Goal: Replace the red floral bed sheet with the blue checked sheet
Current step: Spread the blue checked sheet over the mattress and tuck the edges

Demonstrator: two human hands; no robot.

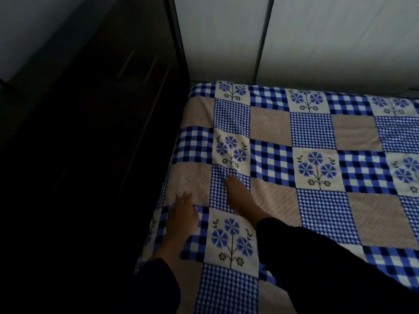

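The blue checked sheet [313, 155], a patchwork of blue gingham, beige squares and blue flower panels, lies spread over the bed, reaching the far edge and the left edge. My left hand [183, 214] lies flat on the sheet close to the bed's left edge, fingers straight. My right hand [238, 193] presses flat on a small-check square a little further in, fingers pointing away from me. Small creases run from the right hand's fingertips. Both arms wear dark sleeves. No red floral sheet shows in this view.
A dark wardrobe or cabinet [102, 109] with long handles stands tight against the bed's left side. White wall panels [294, 41] rise behind the far edge of the bed. The room is dim.
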